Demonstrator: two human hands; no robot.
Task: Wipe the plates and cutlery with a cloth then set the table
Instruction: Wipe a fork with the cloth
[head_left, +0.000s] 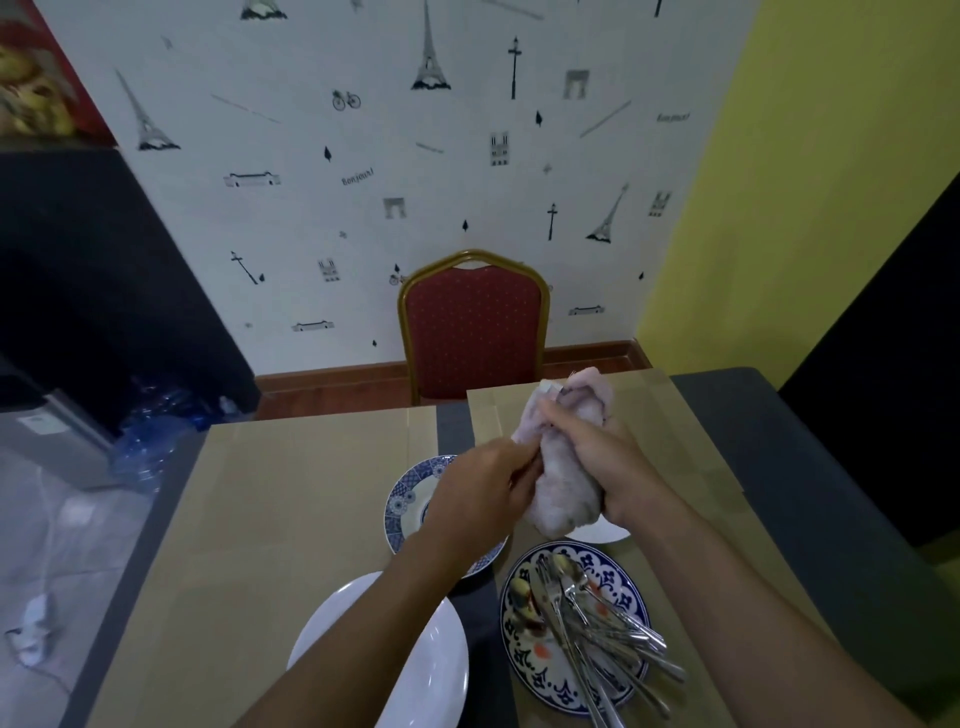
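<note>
Right hand grips the cloth — left hand fingers pinch it; wallpaper reads "Bonjour!"

Bunched pink cloth in both hands

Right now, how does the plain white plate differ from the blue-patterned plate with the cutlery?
The white plate is plain; the patterned plate has blue ornaments and orange spots. The white plate shows nothing on it and the left forearm crosses over it; the patterned plate holds a pile of cutlery. Both lie flat on the table, side by side.
</note>
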